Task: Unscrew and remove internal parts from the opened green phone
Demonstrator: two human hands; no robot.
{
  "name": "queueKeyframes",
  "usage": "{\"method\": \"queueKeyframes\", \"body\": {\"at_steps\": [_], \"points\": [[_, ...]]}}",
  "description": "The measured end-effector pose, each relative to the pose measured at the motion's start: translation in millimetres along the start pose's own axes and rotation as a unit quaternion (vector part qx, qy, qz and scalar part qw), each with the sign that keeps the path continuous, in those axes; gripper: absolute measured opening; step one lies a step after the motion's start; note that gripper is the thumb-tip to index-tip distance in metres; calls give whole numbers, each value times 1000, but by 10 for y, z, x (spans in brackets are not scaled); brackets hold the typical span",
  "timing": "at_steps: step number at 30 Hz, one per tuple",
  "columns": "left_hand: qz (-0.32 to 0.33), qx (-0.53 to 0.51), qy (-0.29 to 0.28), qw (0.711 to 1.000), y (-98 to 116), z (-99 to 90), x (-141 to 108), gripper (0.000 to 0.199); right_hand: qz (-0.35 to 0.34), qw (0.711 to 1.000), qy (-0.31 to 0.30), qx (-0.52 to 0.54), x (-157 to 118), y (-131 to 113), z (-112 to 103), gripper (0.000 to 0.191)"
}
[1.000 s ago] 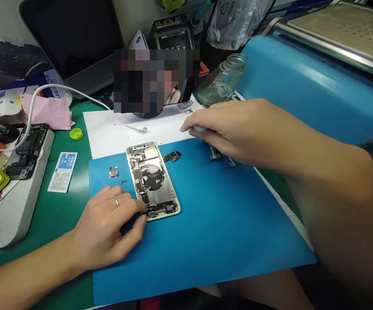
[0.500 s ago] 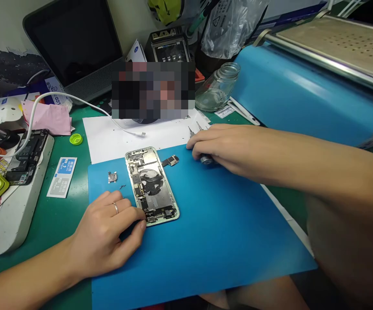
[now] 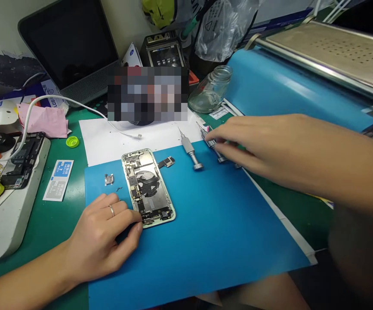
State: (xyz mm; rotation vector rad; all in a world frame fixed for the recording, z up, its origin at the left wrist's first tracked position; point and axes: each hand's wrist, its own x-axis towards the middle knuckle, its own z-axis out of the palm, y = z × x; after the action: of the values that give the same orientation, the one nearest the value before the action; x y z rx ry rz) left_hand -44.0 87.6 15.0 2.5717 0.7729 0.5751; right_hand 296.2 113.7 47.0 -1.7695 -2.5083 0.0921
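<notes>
An opened phone (image 3: 155, 185), its circuit boards and battery bay exposed, lies on the blue mat (image 3: 199, 241). My left hand (image 3: 104, 237) holds its lower left corner between thumb and forefinger. A grey screwdriver (image 3: 191, 150) rests on the mat to the right of the phone, tip pointing away. My right hand (image 3: 251, 142) hovers over a second screwdriver (image 3: 220, 157), fingers and thumb apart at its handle; a third handle end (image 3: 237, 165) shows beneath the palm. A small metal part (image 3: 109, 179) and tiny screws (image 3: 118, 188) lie left of the phone. A camera module (image 3: 167, 162) sits at its right edge.
A white cable (image 3: 76, 101) arches over the paper sheet (image 3: 96, 137). Behind stand a glass jar (image 3: 210, 92) and a dark monitor (image 3: 70, 43). Left are a green cap (image 3: 72, 141), a sticker card (image 3: 58, 180) and another opened phone (image 3: 23, 161) on a white box (image 3: 18, 224).
My right hand has shifted right, off the grey screwdriver, which now lies uncovered. The left hand stays on the phone's corner. The whole view has shifted slightly.
</notes>
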Motion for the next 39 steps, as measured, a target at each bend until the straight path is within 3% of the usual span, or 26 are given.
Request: {"method": "queueKeyframes", "body": {"at_steps": [3,6,11,16,24,33,39], "points": [[1,-1,2,1000,5,1,4,10,19,998,-59,9,-139,96,135,45],[2,-1,4,1000,5,-1,5,10,-8,997,-60,38,-212,175,264,45],[3,-4,-1,1000,-6,-16,8,11,-9,990,-17,140,-246,184,277,47],[-1,-2,-12,1000,-15,-19,-11,11,9,966,61,251,-304,130,297,36],[-8,-7,-11,1000,-32,-2,-43,12,40,957,141,251,-311,60,362,17],[-5,-7,-14,1000,-35,-8,-35,13,49,951,151,265,-316,33,337,19],[-1,-2,-12,1000,-32,-19,2,11,113,913,188,344,-430,-140,156,18]]}}
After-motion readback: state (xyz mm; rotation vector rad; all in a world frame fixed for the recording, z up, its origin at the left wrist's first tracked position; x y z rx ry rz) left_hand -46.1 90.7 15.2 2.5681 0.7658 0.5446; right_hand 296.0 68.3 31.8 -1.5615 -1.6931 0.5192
